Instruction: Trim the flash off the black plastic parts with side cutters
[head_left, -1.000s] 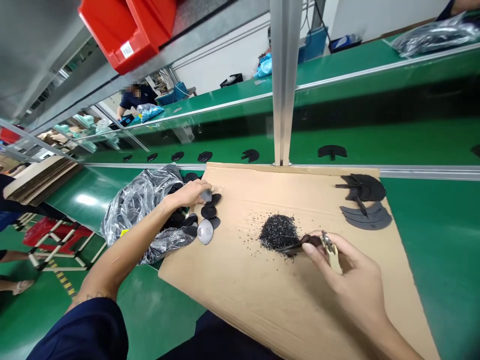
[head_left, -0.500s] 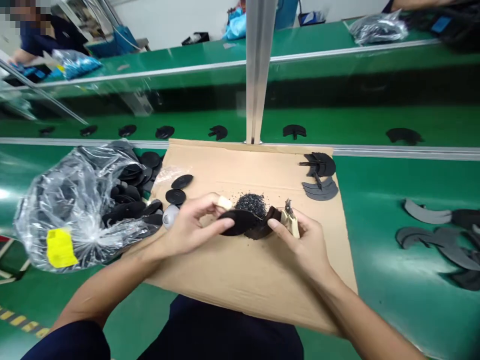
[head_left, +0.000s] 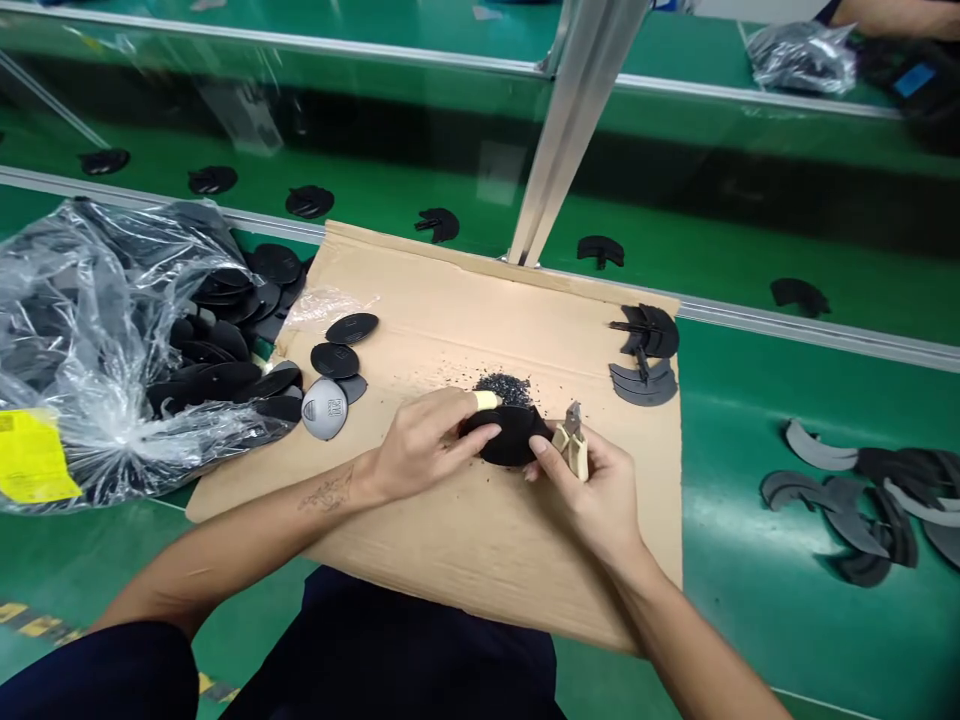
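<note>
My left hand (head_left: pixel 427 440) pinches a black oval plastic part (head_left: pixel 510 436) over the cardboard sheet (head_left: pixel 465 540); one fingertip wears a pale cot. My right hand (head_left: pixel 592 490) touches the same part with its thumb and grips a small pair of cutters with cream handles (head_left: pixel 574 440). A heap of black trimmings (head_left: pixel 504 386) lies just behind the part. Black oval parts (head_left: pixel 341 345) and one grey oval part (head_left: pixel 324 408) lie at the sheet's left edge.
A clear plastic bag of black parts (head_left: pixel 97 350) with a yellow label sits at left. Trimmed black and grey runners lie at the sheet's right corner (head_left: pixel 645 355) and on the green bench at right (head_left: pixel 862 495). A metal post (head_left: pixel 574 120) rises behind; black parts ride the conveyor (head_left: pixel 442 222).
My left hand took a black part from beside the bag and brought it to the middle of the sheet, where both hands now hold it. The view tilted down.
</note>
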